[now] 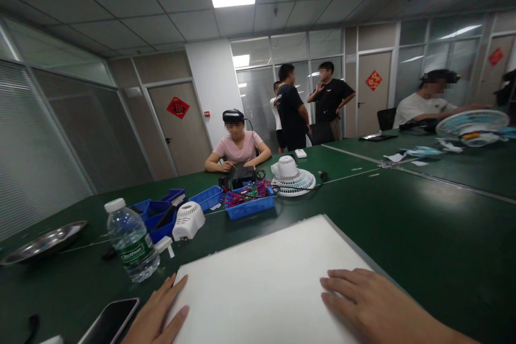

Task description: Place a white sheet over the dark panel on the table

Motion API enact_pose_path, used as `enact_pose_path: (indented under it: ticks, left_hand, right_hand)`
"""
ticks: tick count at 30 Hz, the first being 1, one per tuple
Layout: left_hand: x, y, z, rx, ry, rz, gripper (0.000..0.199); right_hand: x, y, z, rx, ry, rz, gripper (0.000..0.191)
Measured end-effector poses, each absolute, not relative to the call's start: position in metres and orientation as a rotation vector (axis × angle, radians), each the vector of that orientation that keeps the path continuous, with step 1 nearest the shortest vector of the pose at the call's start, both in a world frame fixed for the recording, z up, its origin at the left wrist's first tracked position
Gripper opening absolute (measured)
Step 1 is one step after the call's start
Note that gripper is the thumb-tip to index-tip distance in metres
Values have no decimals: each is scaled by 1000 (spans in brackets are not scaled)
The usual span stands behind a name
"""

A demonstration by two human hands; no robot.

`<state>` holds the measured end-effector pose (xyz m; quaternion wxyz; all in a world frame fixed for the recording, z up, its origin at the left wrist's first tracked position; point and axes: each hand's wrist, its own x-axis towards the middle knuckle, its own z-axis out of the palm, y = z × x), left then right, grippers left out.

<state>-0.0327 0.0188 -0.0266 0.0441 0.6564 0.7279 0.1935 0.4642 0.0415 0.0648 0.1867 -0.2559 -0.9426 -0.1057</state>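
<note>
A large white sheet or board [258, 274] lies on the green table right in front of me, its near edge cut off by the picture. My left hand [159, 314] rests at its left edge, fingers stretched out and holding nothing. Flat on the right part of the white surface lies my right hand [358, 298], its fingers extended and pointing left. Close by my left hand are a dark-screened phone [110, 322] and a water bottle [131, 242] with a white cap, standing upright.
Blue bins [250, 207] hold coloured wires. A white fan part [292, 177] and a white plastic housing [188, 220] sit around them. At the left lies a metal tray [48, 239]. A person in pink [238, 145] sits opposite; another sits at the right beside a fan guard [471, 123].
</note>
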Motion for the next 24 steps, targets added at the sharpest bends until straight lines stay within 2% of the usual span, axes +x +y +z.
enact_pose_path:
  ticks: [9,15,21,24]
  left_hand:
    - [-46,24,-41,1980,2170,706,64]
    - [-39,24,-33,1922,2175,756,67]
    - [-28,20,-21,1948,2185,745,68]
    - [-21,16,-11,1956,2197,705,68]
  right_hand:
    - [461,38,78,-645,-2764,-500,55]
    - [458,36,70,-597,-2671,-695,35]
    - [453,38,72,-520,-2674,-793,44]
    - [450,39,73,-449,-2688,-867,39]
